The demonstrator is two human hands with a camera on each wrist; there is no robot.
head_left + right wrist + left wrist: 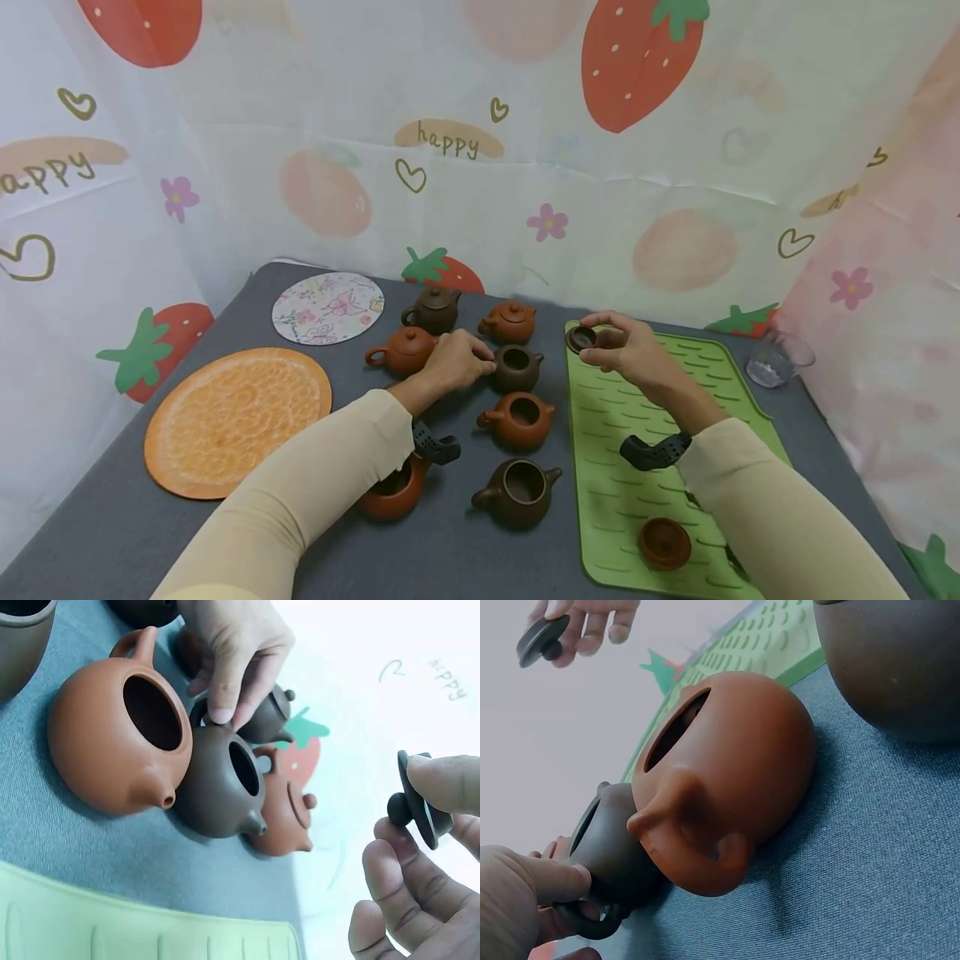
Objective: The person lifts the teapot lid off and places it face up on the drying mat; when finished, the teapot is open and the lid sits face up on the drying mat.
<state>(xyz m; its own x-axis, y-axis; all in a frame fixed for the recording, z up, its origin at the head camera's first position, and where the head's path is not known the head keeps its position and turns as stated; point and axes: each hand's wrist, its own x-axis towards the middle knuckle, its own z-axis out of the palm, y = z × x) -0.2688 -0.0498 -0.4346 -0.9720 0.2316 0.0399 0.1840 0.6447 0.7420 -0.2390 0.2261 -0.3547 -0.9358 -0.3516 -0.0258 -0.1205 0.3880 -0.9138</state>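
With thumb and fingers my left hand (459,360) pinches the handle of a small dark brown teapot (514,384), whose top is uncovered. In the left wrist view the thumb presses on that handle (600,927). My right hand (633,350) holds a dark teapot lid (582,339) over the far left corner of a green mat (600,467). The right wrist view shows the lid (420,801) on edge between thumb and fingers, its round knob to the left. Nearest the gripped teapot on the near side is a lidless reddish-brown teapot (517,436).
Lidded teapots, one dark (437,312) and two reddish (408,353), stand behind and left. Closer are a lidless dark teapot (517,508) and a reddish one (393,502) under my left forearm. A reddish lid (664,543) lies on the mat. A glass pitcher (776,360) stands right; round mats (240,421) lie left.
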